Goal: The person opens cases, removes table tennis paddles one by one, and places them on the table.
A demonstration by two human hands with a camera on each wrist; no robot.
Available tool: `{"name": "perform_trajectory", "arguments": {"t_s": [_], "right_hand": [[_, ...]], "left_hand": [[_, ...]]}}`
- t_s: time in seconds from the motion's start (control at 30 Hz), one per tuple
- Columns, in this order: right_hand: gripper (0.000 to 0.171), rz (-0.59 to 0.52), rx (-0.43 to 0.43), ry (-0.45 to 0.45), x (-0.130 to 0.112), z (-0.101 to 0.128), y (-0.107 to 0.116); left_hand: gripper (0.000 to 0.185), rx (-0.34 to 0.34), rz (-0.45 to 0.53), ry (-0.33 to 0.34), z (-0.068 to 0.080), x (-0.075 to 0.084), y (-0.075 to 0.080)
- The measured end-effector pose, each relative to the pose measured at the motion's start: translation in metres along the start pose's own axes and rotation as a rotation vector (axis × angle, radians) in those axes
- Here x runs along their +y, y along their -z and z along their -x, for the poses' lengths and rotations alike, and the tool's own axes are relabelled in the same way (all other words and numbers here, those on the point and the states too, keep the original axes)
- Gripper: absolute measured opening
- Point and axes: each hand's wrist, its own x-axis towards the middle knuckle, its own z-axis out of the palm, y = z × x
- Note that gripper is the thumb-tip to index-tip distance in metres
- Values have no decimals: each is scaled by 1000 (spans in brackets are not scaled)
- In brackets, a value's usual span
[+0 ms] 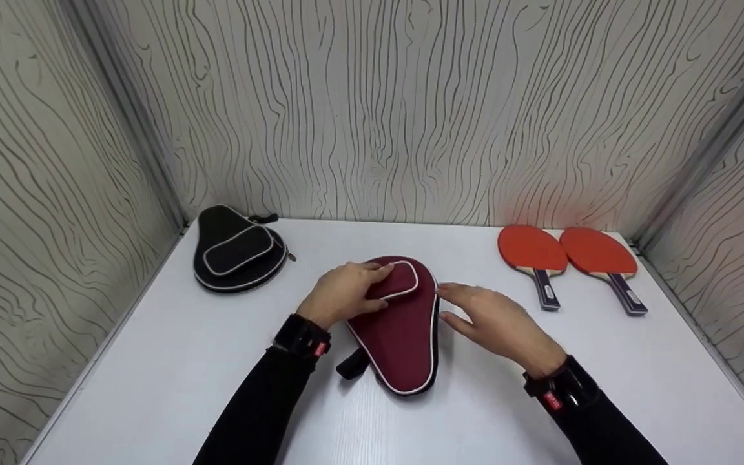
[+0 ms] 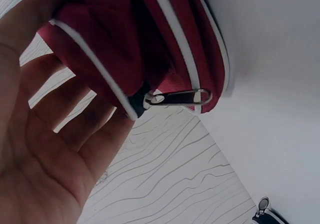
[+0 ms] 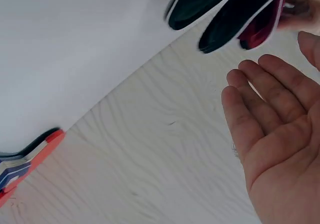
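Maroon white-piped paddle case (image 1: 401, 332), zipped, flat at table centre.

White smooth tabletop (image 1: 172, 361). Lying on it: dark red fabric paddle case with white piping (image 1: 404, 339), centre; black fabric paddle case with grey piping (image 1: 236, 255), far left; two red-rubber wooden-handled paddles (image 1: 533, 253) (image 1: 601, 255), far right, side by side.
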Motion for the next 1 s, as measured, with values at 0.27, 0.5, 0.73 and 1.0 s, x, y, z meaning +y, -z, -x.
{"name": "perform_trajectory", "arguments": {"t_s": [0.27, 0.5, 0.73, 1.0], "right_hand": [[45, 30, -105, 179, -45, 1, -20], [68, 16, -270, 175, -67, 8, -40], [81, 34, -288, 136, -67, 10, -45], [81, 35, -269, 82, -50, 6, -42]], "left_hand": [[64, -31, -34, -27, -1, 3, -5], [60, -92, -18, -16, 0, 4, -6], [58, -107, -18, -16, 2, 4, -5], [57, -84, -6, 5, 0, 1, -4]]}}
